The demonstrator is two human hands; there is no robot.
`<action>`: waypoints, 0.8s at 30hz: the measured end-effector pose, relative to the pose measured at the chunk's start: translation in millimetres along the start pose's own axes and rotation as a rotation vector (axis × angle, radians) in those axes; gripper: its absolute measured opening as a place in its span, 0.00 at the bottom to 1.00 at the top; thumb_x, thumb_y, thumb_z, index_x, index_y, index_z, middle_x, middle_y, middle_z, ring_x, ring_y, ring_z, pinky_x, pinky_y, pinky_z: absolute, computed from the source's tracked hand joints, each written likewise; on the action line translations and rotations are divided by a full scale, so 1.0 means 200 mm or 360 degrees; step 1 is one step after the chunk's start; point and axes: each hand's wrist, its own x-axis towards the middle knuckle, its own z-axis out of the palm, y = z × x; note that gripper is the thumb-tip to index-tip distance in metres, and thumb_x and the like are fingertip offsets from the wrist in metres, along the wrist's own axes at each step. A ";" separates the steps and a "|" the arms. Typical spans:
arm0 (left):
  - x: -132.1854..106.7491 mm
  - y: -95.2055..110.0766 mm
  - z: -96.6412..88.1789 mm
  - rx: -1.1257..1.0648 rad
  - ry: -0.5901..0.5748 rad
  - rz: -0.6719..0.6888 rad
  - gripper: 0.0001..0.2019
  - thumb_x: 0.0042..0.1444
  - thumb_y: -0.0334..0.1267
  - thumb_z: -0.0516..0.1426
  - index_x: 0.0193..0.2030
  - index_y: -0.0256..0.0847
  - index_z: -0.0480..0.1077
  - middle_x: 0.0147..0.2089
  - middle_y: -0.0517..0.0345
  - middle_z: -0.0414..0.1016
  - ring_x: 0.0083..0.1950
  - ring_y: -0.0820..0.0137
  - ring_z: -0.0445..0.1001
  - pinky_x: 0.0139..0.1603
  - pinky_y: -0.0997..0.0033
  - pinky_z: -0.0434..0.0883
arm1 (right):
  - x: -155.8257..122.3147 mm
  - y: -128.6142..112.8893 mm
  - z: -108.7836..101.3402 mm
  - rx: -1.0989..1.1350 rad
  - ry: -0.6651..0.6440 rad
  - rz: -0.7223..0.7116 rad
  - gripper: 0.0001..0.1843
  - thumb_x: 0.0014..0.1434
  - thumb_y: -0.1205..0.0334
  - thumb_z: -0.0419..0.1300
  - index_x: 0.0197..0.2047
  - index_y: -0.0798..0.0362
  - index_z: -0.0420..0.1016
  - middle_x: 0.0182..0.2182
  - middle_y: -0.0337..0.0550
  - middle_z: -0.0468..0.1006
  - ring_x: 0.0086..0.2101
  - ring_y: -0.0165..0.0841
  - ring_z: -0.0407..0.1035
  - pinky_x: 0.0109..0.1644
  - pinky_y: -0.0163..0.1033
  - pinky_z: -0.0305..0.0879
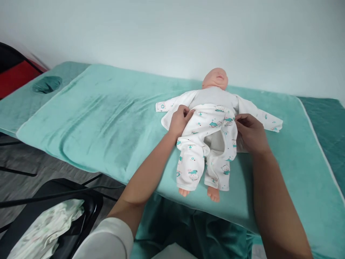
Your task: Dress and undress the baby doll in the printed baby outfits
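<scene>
A baby doll (pixel 216 78) lies on its back on a green padded bed, its head toward the wall and its bare feet toward me. White printed baby pants (pixel 192 158) cover its legs, with an opening at the crotch. A white baby top (pixel 212 96) is on its torso, sleeves spread to both sides. My left hand (pixel 181 120) pinches the waistband of the pants at the doll's left-hand side in view. On the opposite side, my right hand (pixel 250 132) is closed on the pants' edge near the hip; its fingertips are partly hidden.
The green bed cover (pixel 88 108) spreads to the left, toward a face hole (pixel 47 84) in the bed. A black chair (pixel 88 212) at lower left holds a crumpled pale printed cloth (pixel 51 230). A red and black chair (pixel 16 72) stands at far left. A white wall (pixel 161 32) runs behind.
</scene>
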 end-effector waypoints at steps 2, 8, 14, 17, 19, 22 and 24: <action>0.01 0.00 0.00 0.0013 -0.0007 -0.0074 0.08 0.62 0.44 0.60 0.41 0.43 0.67 0.35 0.60 0.74 0.39 0.68 0.73 0.44 0.67 0.67 | -0.01 -0.02 -0.03 -0.0064 -0.0120 0.0126 0.18 0.47 0.50 0.75 0.36 0.49 0.77 0.30 0.37 0.75 0.28 0.30 0.67 0.29 0.34 0.65; 0.02 0.01 -0.02 0.0143 -0.0103 -0.0103 0.10 0.62 0.46 0.58 0.40 0.41 0.71 0.36 0.57 0.76 0.40 0.65 0.71 0.46 0.65 0.65 | -0.02 -0.03 -0.07 -0.0141 -0.0416 0.0235 0.19 0.48 0.49 0.75 0.35 0.50 0.76 0.31 0.37 0.75 0.30 0.31 0.68 0.31 0.35 0.67; 0.01 0.02 -0.06 0.0115 -0.0316 0.0047 0.16 0.64 0.45 0.53 0.27 0.41 0.65 0.29 0.60 0.69 0.34 0.68 0.64 0.39 0.67 0.61 | -0.01 0.01 -0.02 0.0049 -0.0446 0.0308 0.18 0.49 0.49 0.73 0.32 0.50 0.73 0.26 0.35 0.70 0.25 0.28 0.62 0.27 0.35 0.61; 0.00 0.02 -0.06 0.0070 -0.0277 -0.0003 0.13 0.64 0.44 0.54 0.31 0.41 0.67 0.31 0.60 0.72 0.36 0.68 0.66 0.40 0.67 0.62 | -0.01 0.02 -0.01 0.0035 -0.0384 0.0340 0.20 0.47 0.48 0.74 0.30 0.50 0.71 0.23 0.33 0.67 0.22 0.27 0.58 0.25 0.34 0.56; 0.00 0.03 -0.06 0.0052 -0.0249 -0.0076 0.11 0.64 0.44 0.55 0.34 0.40 0.70 0.34 0.59 0.73 0.38 0.67 0.68 0.41 0.67 0.64 | 0.00 0.02 0.00 -0.0005 -0.0346 0.0346 0.20 0.45 0.49 0.75 0.30 0.50 0.71 0.23 0.33 0.68 0.23 0.28 0.59 0.25 0.34 0.57; 0.00 0.05 -0.06 0.0063 -0.0259 -0.0157 0.12 0.64 0.44 0.55 0.34 0.40 0.71 0.34 0.58 0.74 0.39 0.66 0.69 0.42 0.66 0.64 | 0.00 0.01 0.01 -0.0191 -0.0213 0.0274 0.20 0.43 0.50 0.75 0.30 0.50 0.70 0.24 0.35 0.70 0.25 0.29 0.61 0.26 0.35 0.57; 0.00 0.07 -0.06 0.0091 -0.0245 -0.0199 0.12 0.64 0.43 0.54 0.32 0.39 0.70 0.34 0.58 0.74 0.39 0.66 0.69 0.42 0.66 0.63 | 0.01 0.00 0.03 -0.0393 -0.0069 0.0241 0.19 0.43 0.52 0.74 0.30 0.50 0.70 0.24 0.36 0.71 0.26 0.31 0.63 0.28 0.36 0.58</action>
